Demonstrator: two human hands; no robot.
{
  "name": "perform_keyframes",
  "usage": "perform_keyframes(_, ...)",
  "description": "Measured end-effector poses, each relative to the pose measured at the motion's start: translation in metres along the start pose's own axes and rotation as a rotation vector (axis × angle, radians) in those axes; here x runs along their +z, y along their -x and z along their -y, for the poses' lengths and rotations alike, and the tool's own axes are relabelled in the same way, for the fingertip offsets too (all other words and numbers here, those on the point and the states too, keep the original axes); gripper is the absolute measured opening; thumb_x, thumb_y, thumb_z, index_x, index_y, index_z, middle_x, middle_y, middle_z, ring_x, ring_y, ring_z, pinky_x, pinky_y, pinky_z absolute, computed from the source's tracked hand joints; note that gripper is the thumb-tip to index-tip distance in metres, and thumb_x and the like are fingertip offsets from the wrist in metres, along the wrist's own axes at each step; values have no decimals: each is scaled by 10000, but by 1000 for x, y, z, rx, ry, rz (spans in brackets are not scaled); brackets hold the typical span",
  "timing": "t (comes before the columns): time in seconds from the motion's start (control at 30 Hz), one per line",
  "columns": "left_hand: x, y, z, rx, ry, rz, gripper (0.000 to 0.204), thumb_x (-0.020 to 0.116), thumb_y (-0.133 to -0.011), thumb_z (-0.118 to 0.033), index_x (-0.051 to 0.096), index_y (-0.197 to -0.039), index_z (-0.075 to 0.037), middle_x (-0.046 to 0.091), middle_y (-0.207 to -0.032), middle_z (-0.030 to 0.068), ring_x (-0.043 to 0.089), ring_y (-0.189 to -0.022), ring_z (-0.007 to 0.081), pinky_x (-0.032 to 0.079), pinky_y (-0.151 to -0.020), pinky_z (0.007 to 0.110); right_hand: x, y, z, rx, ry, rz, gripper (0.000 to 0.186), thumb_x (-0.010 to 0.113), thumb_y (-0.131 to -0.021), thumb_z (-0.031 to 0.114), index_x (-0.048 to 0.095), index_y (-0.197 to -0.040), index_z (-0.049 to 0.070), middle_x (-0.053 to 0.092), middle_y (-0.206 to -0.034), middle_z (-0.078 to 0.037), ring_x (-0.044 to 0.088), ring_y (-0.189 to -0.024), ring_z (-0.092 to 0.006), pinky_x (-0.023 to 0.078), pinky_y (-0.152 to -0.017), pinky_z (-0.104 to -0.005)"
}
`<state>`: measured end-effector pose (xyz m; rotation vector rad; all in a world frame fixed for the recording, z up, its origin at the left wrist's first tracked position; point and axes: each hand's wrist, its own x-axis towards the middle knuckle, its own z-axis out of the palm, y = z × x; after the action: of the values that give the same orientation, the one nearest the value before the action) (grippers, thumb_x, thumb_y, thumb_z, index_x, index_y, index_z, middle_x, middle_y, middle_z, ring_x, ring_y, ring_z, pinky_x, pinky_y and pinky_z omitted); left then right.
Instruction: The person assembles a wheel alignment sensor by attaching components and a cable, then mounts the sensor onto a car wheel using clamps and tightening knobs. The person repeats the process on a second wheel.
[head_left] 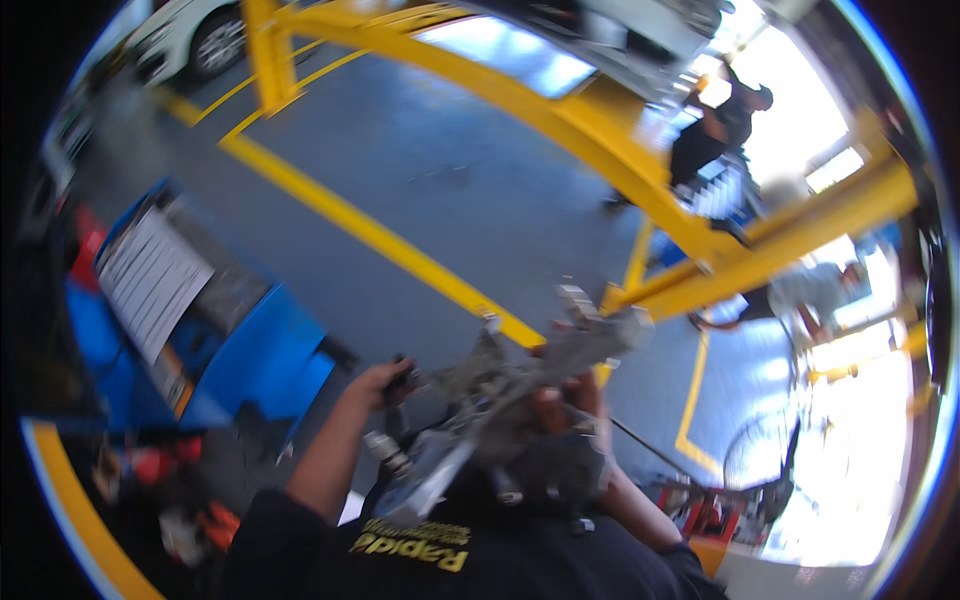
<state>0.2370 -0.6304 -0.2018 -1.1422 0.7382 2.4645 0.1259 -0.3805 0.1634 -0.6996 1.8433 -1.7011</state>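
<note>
A bulky grey cast-metal car part [467, 428], with several arms and knobs, is held up in front of my chest. It lies slantwise, one end toward the lower left and the other toward the upper right, and motion blurs it. My left hand [377, 384] is closed around a dark piece at the part's left side; whether that piece belongs to the part I cannot tell. Under the upper right end, my right hand [553, 408] grips the metal, its fingers partly hidden behind it.
To the left stands a blue cart [262, 345] bearing a sheet of paper [155, 275]. A yellow lift frame [545, 105] arches ahead, near a white car [185, 40]. One person [725, 125] works at the far right, another [805, 295] nearer. A fan [755, 450] and red equipment [708, 515] are lower right.
</note>
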Motion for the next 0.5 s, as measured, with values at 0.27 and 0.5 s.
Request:
perform_keyframes(0.27, 7, 32, -5, 547, 114, -428, 275, 711, -994, -349, 678, -1034, -79, 668, -810, 30, 616, -622, 145, 453, -495, 310, 0, -35, -35, -153, 151, -9, 880, 759, -922, 491, 367, -1560, 28, 597, -1332, -109, 576, -1154, -151, 479, -975, -326)
perform_keyframes(0.5, -31, 260, -87, 852, -733, -1322, 483, 693, -977, -355, 571, -1359, -87, 713, -1184, 251, 694, -1100, 412, 543, -939, 487, -6, -41, -42, -191, 201, -25, 999, 773, -876, 584, 348, -1564, -2, 617, -1295, -131, 588, -1136, -161, 481, -973, -337)
